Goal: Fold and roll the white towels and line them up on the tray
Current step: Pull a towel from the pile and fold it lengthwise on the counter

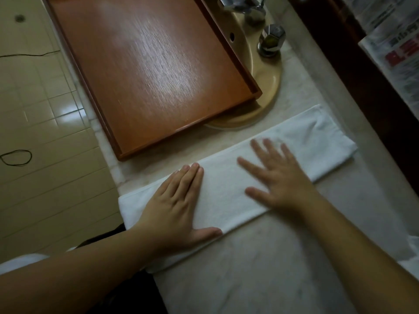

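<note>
Towel (226, 189), folded into a long strip, lies across bench (260, 268) beside empty tray (147, 64). Left hand (176, 209) and right hand (276, 175) press flat on it, fingers straight, spread. Soft, light, limp; likely best rolled from one short end.

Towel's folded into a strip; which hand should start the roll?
Probably left: the left hand lies flat near the towel's near end, while the right hand presses mid-strip.
</note>
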Tool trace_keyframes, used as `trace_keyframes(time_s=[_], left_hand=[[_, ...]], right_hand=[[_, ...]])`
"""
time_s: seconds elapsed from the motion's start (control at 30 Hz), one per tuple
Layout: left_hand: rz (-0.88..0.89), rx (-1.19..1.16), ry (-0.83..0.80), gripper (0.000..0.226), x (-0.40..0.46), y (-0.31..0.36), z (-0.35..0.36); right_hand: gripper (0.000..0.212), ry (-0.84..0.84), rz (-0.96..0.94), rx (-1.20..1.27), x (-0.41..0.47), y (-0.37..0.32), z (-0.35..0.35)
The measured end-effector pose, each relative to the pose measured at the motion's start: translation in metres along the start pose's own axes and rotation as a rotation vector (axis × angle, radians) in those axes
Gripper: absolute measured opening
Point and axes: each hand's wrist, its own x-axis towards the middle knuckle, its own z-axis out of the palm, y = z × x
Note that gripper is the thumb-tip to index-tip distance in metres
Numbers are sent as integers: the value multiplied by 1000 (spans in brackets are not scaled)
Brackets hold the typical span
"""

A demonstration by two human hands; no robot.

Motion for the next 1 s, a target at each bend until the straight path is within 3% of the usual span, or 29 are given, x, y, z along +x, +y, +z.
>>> trace_keyframes(time_s=[0.27,0.5,0.63,0.8,0.9,1.0], left_hand=[[-23,30,-7,137,1,1,4],[-19,5,2,139,0,2,3],[-15,-5,16,140,0,4,1],[-13,-35,6,140,-1,4,-1],[-24,-38,9,140,0,4,-1],[-41,-30,-23,138,-1,5,-1]], right_hand=[[75,59,397,118,8,100,-7],[79,98,551,193,9,120,-4],[69,97,710,315,12,129,-8],[79,236,720,266,30,43,-33],[91,161,676,277,36,-45,-34],[103,58,773,325,38,-93,-13]])
